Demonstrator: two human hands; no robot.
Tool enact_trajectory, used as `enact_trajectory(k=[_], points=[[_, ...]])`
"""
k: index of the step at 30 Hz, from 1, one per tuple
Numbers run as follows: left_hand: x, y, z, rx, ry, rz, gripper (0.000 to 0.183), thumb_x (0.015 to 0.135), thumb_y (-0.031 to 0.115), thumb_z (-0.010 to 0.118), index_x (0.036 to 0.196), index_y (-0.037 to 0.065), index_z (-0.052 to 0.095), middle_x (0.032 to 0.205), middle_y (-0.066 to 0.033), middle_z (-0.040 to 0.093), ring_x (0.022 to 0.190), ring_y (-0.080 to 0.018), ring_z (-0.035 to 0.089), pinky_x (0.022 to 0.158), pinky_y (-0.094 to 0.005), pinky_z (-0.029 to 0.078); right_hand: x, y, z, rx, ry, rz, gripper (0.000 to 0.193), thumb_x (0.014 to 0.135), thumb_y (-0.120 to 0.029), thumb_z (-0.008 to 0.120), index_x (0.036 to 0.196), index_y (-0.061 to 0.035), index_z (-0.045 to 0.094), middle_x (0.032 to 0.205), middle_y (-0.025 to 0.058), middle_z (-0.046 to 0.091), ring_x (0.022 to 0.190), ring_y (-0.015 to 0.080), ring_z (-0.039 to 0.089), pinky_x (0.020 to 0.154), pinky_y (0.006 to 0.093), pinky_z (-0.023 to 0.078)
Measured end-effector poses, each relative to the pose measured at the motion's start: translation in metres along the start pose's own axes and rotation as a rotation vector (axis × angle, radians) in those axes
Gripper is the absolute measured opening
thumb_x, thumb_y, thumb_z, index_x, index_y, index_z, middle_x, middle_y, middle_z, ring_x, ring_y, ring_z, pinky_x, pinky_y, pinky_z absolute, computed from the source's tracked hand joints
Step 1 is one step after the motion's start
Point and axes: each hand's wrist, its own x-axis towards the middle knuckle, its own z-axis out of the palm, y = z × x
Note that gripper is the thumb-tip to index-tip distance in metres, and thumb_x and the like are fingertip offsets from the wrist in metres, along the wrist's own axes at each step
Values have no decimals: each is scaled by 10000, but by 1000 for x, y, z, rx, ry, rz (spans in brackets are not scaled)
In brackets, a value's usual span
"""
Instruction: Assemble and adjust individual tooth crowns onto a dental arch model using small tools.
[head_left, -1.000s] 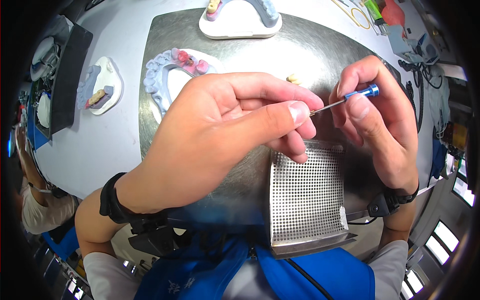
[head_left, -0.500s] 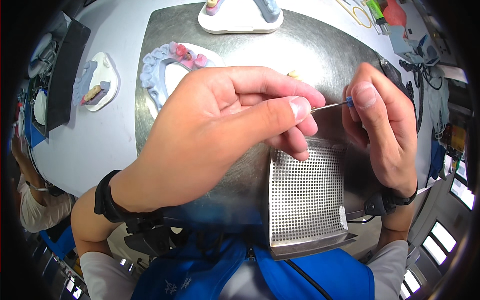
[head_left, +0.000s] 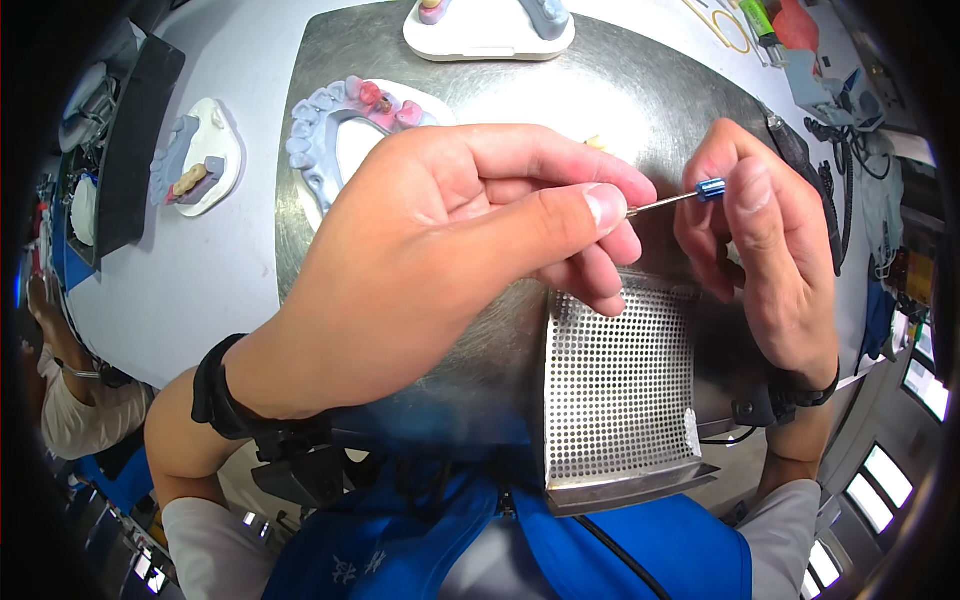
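A small screwdriver (head_left: 711,189) with a blue handle and thin metal shaft spans the gap between my hands. My left hand (head_left: 440,250) pinches thumb against fingers at the shaft's tip, over a tiny gold-coloured piece mostly hidden by the fingertips. At the blue handle, my right hand (head_left: 765,235) is curled, thumb and index finger at the handle's end. Beyond my left hand lies a grey dental model (head_left: 325,120) with pink and red parts on a white base. A small yellowish tooth-like piece (head_left: 597,143) shows just behind my left fingers.
Under my hands, a perforated metal plate (head_left: 620,390) juts over the near edge of the metal work surface (head_left: 340,45). A white-based dental model (head_left: 490,40) stands at the far side, another dental model (head_left: 215,160) at left. A black tray (head_left: 130,150) holds tools.
My right thumb has shifted right along the screwdriver's handle, so more of the blue shows. My left hand keeps its pinch. The whole view has shifted slightly.
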Motion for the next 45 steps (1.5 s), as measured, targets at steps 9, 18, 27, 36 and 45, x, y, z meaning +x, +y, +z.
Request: enact_trajectory(k=[9,18,27,36,45], points=[[1,1,1,-2,10,-11,338,1057,126,552,1297,-103,615,1008,-133,700,872,-157,709,851,-336,609,0,2,3,-42,96,-36,398,1134,-390,415,917,-67,500,690,-20,471,546,33,399,469,200,282],[1,0,0,7,2,-11,335,1052,116,549,1298,-103,616,999,-129,700,870,-156,709,847,-341,613,1,-1,17,5,202,-59,405,1136,-421,400,1014,-51,513,680,-9,494,506,54,431,451,196,344],[0,2,0,0,6,-17,342,1057,131,547,1318,-84,604,979,-116,693,852,-159,713,830,-334,611,-2,3,1,-69,49,-48,243,1117,-270,486,1055,-37,519,741,11,526,572,68,484,482,204,381],[0,2,-2,-30,-16,-10,364,1066,143,534,1354,-75,573,972,-119,689,810,-157,709,798,-304,606,0,4,3,-29,76,-111,191,1082,-195,543,1098,-5,532,806,44,566,674,104,594,535,225,448],[0,0,0,22,5,6,347,1063,137,548,1319,-87,613,985,-115,695,879,-163,710,839,-324,599,-1,4,-2,28,109,-152,138,1053,-118,573,1083,16,555,886,46,555,670,87,557,523,226,449]])
